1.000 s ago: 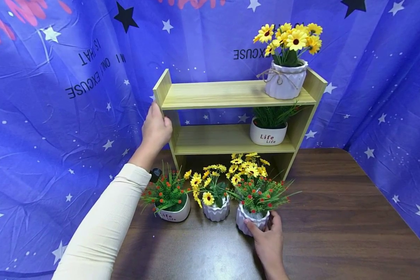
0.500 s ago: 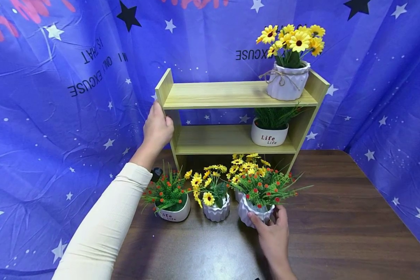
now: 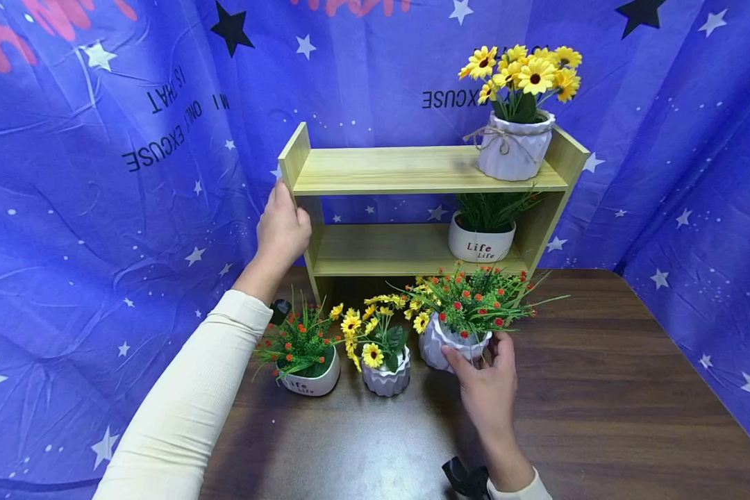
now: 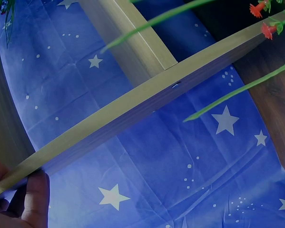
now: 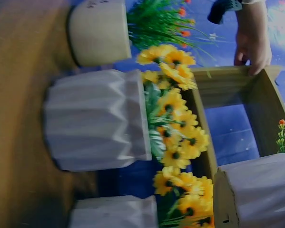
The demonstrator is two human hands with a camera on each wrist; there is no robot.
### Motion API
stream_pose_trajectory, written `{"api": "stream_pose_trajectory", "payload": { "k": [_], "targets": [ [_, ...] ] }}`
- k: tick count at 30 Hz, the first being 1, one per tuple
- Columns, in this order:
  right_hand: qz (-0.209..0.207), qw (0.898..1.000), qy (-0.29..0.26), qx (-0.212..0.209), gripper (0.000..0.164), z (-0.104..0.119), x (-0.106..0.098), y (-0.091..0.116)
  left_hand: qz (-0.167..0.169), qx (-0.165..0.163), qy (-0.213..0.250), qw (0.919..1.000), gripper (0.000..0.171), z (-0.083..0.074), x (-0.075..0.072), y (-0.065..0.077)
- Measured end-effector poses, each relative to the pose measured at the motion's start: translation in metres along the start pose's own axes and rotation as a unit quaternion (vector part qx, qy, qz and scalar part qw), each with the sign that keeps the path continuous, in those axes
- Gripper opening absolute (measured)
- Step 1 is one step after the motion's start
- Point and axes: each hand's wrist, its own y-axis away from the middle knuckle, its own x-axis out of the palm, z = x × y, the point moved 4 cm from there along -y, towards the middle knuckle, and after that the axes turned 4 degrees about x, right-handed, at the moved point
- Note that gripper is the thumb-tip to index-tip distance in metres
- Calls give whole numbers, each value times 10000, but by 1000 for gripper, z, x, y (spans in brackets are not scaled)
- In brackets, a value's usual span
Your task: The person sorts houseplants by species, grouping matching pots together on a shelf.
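Curtained-off corner, type of room unclear: blue star-print curtain [image 3: 375, 76] behind and beside wood-grain table [image 3: 600, 389].

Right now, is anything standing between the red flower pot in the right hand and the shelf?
Yes, low down: a yellow-flower pot stands on the table, behind the held pot and in front of the shelf. Higher up, nothing visible blocks the way to its two boards.

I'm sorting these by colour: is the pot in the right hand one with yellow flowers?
No, the right hand holds the pot with red flowers.
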Motion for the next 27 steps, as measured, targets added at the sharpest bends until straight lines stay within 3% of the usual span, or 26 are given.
{"api": "stream_pose_trajectory", "payload": {
  "k": [18, 27],
  "targets": [
    [48, 9993, -167, -321, 77, 29, 25, -53, 46, -10, -16, 10000, 56, -2, -1, 0],
    [22, 9990, 232, -371, 76, 32, 45, -72, 49, -46, -33, 10000, 56, -2, -1, 0]
  ]
}}
